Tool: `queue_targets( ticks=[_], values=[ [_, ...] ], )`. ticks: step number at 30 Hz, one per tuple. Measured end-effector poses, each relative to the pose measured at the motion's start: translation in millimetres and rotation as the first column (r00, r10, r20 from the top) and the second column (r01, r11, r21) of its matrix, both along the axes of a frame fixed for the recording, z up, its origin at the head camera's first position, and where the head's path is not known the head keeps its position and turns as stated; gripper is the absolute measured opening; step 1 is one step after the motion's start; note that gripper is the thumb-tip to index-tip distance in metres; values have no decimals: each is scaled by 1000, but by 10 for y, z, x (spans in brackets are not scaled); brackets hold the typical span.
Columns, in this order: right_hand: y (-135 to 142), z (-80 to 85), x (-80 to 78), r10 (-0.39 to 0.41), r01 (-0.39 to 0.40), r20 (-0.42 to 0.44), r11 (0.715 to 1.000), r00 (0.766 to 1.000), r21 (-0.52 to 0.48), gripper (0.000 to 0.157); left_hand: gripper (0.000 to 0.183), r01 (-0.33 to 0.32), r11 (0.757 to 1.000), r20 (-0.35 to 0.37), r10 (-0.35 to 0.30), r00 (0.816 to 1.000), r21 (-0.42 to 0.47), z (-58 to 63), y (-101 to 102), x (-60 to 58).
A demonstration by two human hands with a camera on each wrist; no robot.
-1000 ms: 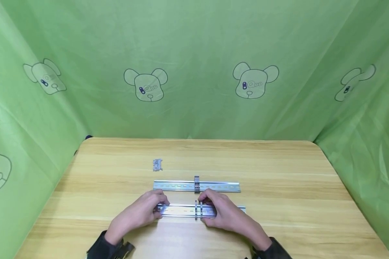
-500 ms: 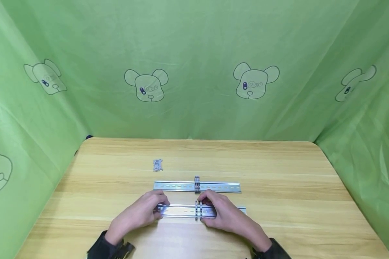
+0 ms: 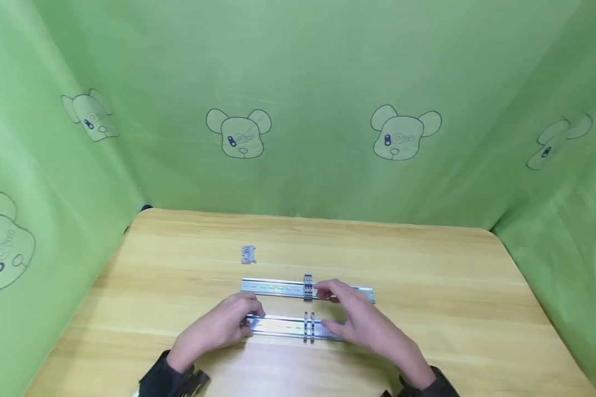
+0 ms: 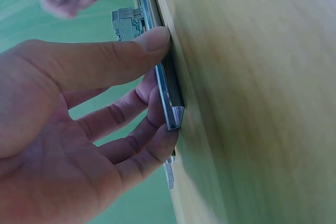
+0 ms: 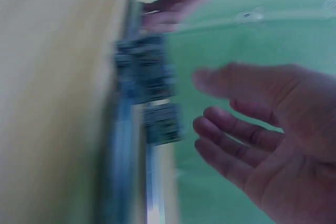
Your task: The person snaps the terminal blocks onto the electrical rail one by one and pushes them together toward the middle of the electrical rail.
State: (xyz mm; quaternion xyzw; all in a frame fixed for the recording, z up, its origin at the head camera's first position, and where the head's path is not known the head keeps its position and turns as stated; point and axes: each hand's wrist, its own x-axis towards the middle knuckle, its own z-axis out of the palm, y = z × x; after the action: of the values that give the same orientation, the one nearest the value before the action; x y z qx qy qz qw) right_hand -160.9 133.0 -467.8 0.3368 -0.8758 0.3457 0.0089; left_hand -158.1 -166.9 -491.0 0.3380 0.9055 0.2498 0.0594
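Note:
My left hand point(image 3: 223, 324) holds the left end of the near slotted DIN rail point(image 3: 280, 326), thumb on its front edge and fingers behind in the left wrist view. Two thin terminal blocks point(image 3: 306, 327) stand side by side on that rail with a small gap between them. My right hand point(image 3: 370, 325) is off the blocks, thumb and fingers spread with nothing between them. It hovers to their right, over the near rail, its fingertips overlapping the far DIN rail point(image 3: 273, 287) in the head view. A tight stack of terminal blocks point(image 3: 308, 288) is mounted on the far rail.
A loose grey terminal block point(image 3: 248, 255) lies flat on the wooden table point(image 3: 402, 259) behind the far rail's left end. Green curtains point(image 3: 323, 182) with bear-head drawings enclose the back and both sides.
My right hand has let go of the right-hand block on the near rail and moved up and right, its fingers opening. The left hand keeps its hold. The head view has shifted slightly.

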Motion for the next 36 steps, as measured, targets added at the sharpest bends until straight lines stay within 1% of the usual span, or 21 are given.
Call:
queue_targets(
  ticks=[2, 4, 7, 11, 14, 17, 20, 25, 31, 33, 36],
  values=[
    [-66, 118, -78, -10, 10, -37, 1000, 999, 7, 57, 32, 2, 1000, 8, -2, 1000, -6, 3, 5, -9],
    [-169, 224, -179, -12, 15, -62, 999, 998, 46, 54, 31, 3, 1000, 12, -3, 1000, -10, 4, 6, -15],
    [-359, 355, -351, 10, 0, -78, 992, 997, 125, 53, 30, -2, 1000, 16, 2, 1000, -9, -5, 3, -19],
    [-617, 459, -566, 70, -45, -112, 977, 991, 210, 54, 30, 8, 1000, 5, -8, 1000, 0, -30, 3, -28],
    [-800, 484, -719, 110, -71, -131, 961, 985, 267, 53, 29, 15, 1000, -10, -15, 1000, 0, -46, 2, -39],
    [-962, 486, -860, 128, -90, -97, 941, 987, 326, 55, 29, 16, 1000, -18, -16, 1000, -4, -54, -7, -50],
    [-1099, 460, -994, 139, -111, -52, 925, 989, 363, 58, 28, 13, 1000, -10, -13, 1000, -5, -48, -23, -54],
    [-1253, 363, -1178, 129, -121, 7, 904, 992, 411, 60, 30, 12, 1000, -4, -12, 1000, -17, -49, -31, -60],
    [-1432, 245, -1336, 121, -142, 74, 879, 990, 455, 61, 31, 11, 1000, -1, -11, 1000, -28, -53, -36, -67],
    [-1500, 203, -1373, 129, -154, 86, 870, 988, 469, 62, 31, 11, 1000, -8, -12, 1000, -27, -55, -38, -70],
    [-1594, 131, -1412, 146, -167, 81, 855, 986, 491, 64, 31, 17, 1000, -23, -18, 1000, -20, -61, -40, -74]
  ],
)
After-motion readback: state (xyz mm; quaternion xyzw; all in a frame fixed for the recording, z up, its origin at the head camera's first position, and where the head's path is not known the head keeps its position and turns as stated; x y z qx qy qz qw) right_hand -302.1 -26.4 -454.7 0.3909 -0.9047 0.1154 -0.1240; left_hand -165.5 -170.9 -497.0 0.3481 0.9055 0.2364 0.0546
